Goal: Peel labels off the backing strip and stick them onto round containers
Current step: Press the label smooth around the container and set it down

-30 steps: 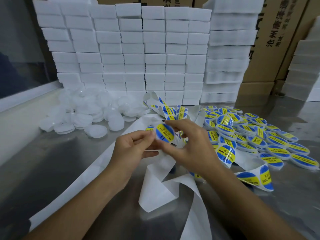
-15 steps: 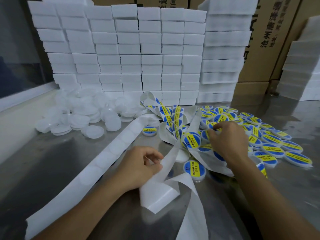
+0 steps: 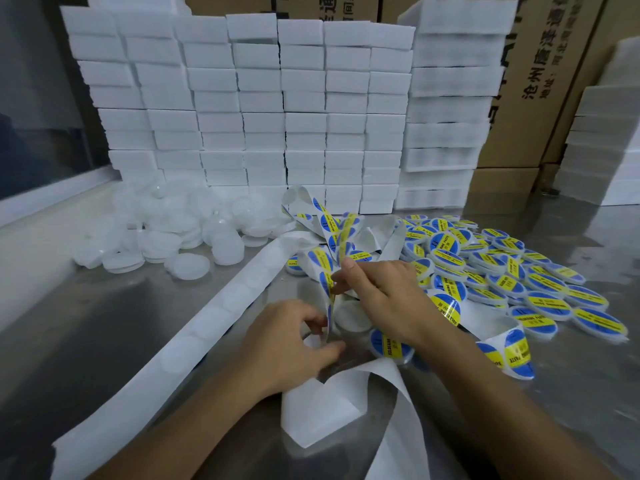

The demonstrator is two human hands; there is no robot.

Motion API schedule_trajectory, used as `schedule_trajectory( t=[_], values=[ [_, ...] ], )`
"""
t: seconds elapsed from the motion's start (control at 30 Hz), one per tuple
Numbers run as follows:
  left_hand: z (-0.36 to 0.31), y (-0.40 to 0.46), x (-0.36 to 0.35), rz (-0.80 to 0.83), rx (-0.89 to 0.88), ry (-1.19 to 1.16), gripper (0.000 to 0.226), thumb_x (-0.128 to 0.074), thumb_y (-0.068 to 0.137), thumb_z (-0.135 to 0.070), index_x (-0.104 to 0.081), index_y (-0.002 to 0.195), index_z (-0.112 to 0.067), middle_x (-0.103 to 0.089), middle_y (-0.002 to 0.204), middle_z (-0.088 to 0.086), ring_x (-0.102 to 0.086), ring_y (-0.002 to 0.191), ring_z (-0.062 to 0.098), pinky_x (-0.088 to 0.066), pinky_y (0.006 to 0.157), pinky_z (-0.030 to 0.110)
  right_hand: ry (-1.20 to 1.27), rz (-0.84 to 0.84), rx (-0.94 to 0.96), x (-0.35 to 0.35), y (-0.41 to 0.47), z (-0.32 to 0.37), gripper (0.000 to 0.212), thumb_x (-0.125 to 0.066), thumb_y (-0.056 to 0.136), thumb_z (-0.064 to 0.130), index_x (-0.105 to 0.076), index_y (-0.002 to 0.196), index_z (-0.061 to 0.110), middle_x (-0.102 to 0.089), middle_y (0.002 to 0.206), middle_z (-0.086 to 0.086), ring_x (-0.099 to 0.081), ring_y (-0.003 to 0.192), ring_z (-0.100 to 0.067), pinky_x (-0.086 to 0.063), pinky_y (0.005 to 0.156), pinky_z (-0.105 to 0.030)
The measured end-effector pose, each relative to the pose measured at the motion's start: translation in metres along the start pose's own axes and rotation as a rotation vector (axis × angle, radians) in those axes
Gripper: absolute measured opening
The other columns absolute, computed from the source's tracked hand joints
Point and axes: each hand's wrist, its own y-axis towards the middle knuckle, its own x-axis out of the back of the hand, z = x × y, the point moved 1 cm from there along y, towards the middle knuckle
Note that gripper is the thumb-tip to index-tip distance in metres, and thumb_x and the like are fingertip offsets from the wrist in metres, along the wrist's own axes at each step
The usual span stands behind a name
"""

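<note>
Right hand (image 3: 384, 292) back from labelled containers (image 3: 512, 271), pinching label (image 3: 334, 289); left hand (image 3: 291, 344) gripping backing strip (image 3: 329, 327).

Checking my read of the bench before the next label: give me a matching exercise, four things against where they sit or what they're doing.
Things:
1. unlabelled white containers
2. labelled containers
3. emptied backing strip
4. right hand

Places or states:
A. spread over the table's right side
B. pinching a blue and yellow label on the strip
C. piled at the left, before the white foam blocks
D. running diagonally toward the near left edge

Pairs: 1-C, 2-A, 3-D, 4-B

The left hand holds the strip just below.
</note>
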Motion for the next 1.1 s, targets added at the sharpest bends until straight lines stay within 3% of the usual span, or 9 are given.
schedule_trajectory(
  t=[0.1, 0.2, 0.3, 0.43, 0.57, 0.73, 0.9, 1.0, 1.1],
  values=[
    [0.004, 0.005, 0.001, -0.045, 0.073, -0.221, 0.027, -0.072, 0.084, -0.025, -0.063, 0.059, -0.024, -0.056, 0.050, -0.011, -0.047, 0.050, 0.001, -0.039, 0.054, 0.015, 0.196, 0.000, 0.037, -0.002, -0.003, 0.003, 0.035, -0.047, 0.102, 0.035, -0.075, 0.091, 0.018, -0.075, 0.088, 0.007, -0.065, 0.090, -0.004, -0.046, 0.090, -0.028],
    [0.005, 0.008, 0.009, -0.077, 0.241, -0.629, 0.006, -0.072, 0.086, -0.014, -0.076, 0.082, -0.018, -0.076, 0.077, -0.003, -0.071, 0.080, 0.013, -0.054, 0.078, 0.027, 0.157, -0.077, 0.115, -0.005, -0.004, 0.005, 0.012, -0.066, 0.091, 0.023, -0.075, 0.098, 0.019, -0.072, 0.089, 0.013, -0.065, 0.085, 0.002, -0.044, 0.077, -0.010],
    [0.004, 0.009, 0.011, -0.145, 0.365, -0.863, 0.014, -0.073, 0.085, -0.023, -0.075, 0.091, -0.011, -0.077, 0.087, 0.007, -0.072, 0.091, 0.026, -0.054, 0.087, 0.039, 0.212, -0.095, 0.188, -0.011, -0.004, 0.009, 0.019, -0.077, 0.082, 0.023, -0.072, 0.101, 0.023, -0.068, 0.102, 0.009, -0.067, 0.082, -0.002, -0.045, 0.074, -0.010],
    [0.004, 0.011, 0.013, -0.150, 0.451, -1.011, 0.020, -0.070, 0.085, -0.030, -0.076, 0.091, -0.012, -0.076, 0.090, 0.011, -0.072, 0.082, 0.024, -0.056, 0.078, 0.036, 0.364, -0.098, 0.139, -0.021, -0.005, 0.013, 0.029, -0.080, 0.079, 0.028, -0.066, 0.105, 0.030, -0.063, 0.113, 0.011, -0.067, 0.078, -0.007, -0.055, 0.075, -0.024],
    [0.007, 0.012, 0.014, -0.076, 0.367, -1.006, 0.013, -0.066, 0.089, -0.019, -0.078, 0.087, -0.017, -0.076, 0.089, 0.008, -0.071, 0.081, 0.021, -0.052, 0.068, 0.030, 0.266, -0.220, 0.255, -0.021, -0.005, 0.014, 0.012, -0.077, 0.084, 0.021, -0.073, 0.095, 0.018, -0.067, 0.103, 0.005, -0.064, 0.073, -0.007, -0.053, 0.070, -0.022],
    [0.005, 0.011, 0.008, -0.184, 0.204, -0.769, 0.021, -0.065, 0.091, -0.010, -0.076, 0.079, -0.023, -0.077, 0.079, -0.001, -0.071, 0.076, 0.006, -0.053, 0.072, 0.018, 0.100, -0.270, 0.295, -0.014, -0.005, 0.016, 0.004, -0.075, 0.086, 0.018, -0.077, 0.088, 0.016, -0.066, 0.089, 0.003, -0.057, 0.058, -0.013, -0.050, 0.062, -0.041],
    [0.002, 0.010, 0.005, -0.189, 0.043, -0.608, 0.031, -0.063, 0.091, -0.019, -0.061, 0.082, 0.011, -0.062, 0.076, 0.034, -0.048, 0.069, 0.016, -0.040, 0.067, 0.033, -0.082, -0.234, 0.370, -0.012, -0.010, 0.023, 0.009, -0.068, 0.089, 0.020, -0.075, 0.090, 0.015, -0.066, 0.085, 0.002, -0.061, 0.064, -0.019, -0.050, 0.058, -0.039],
    [0.000, 0.009, 0.007, -0.188, -0.008, -0.559, 0.041, -0.058, 0.085, -0.029, -0.056, 0.076, 0.011, -0.053, 0.065, 0.031, -0.039, 0.062, 0.016, -0.033, 0.060, 0.031, -0.175, -0.232, 0.356, -0.015, -0.011, 0.027, 0.014, -0.061, 0.093, 0.024, -0.071, 0.092, 0.015, -0.065, 0.089, 0.001, -0.063, 0.069, -0.024, -0.049, 0.058, -0.040],
    [0.002, 0.009, 0.009, -0.181, -0.003, -0.533, 0.030, -0.062, 0.093, -0.013, -0.056, 0.073, 0.009, -0.050, 0.062, 0.028, -0.039, 0.058, 0.014, -0.033, 0.058, 0.029, -0.145, -0.221, 0.317, -0.019, -0.009, 0.026, 0.015, -0.057, 0.096, 0.026, -0.066, 0.092, 0.015, -0.064, 0.091, 0.002, -0.061, 0.070, -0.023, -0.047, 0.063, -0.040]
  ],
)
